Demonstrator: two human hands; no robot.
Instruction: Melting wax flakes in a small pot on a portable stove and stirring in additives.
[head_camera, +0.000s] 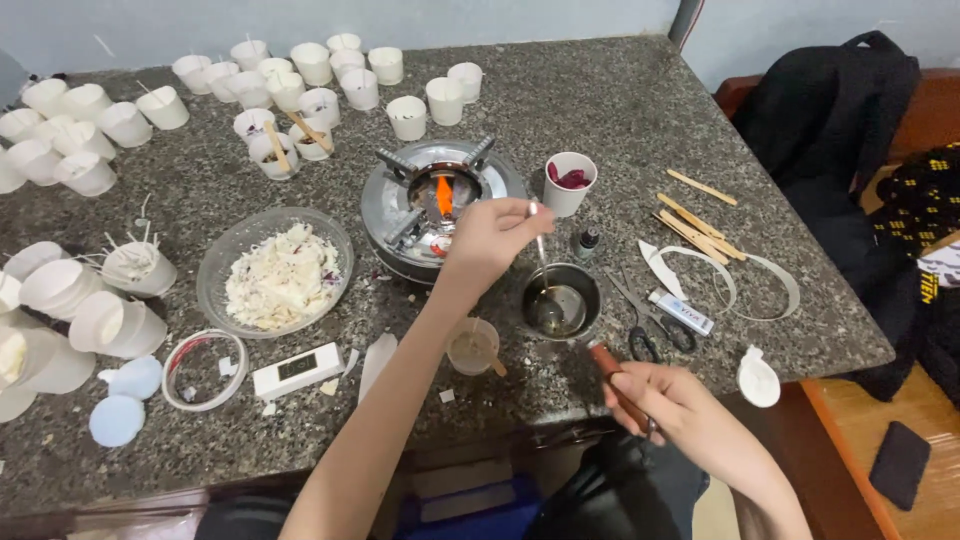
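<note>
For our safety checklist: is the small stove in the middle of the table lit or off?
Lit: an orange flame shows at the centre of the round metal stove, between its pot supports.

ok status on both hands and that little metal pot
Left hand holds thin stirring stick dipped in small steel melting pot. Right hand grips pot's wooden handle. Lit burner close behind.

We log a speckled grey granite counter (620, 110) — white cups (312, 62) throughout. Burner (440, 200) silver, flame (444, 195) orange; pot handle (612, 378) reddish-brown.
</note>
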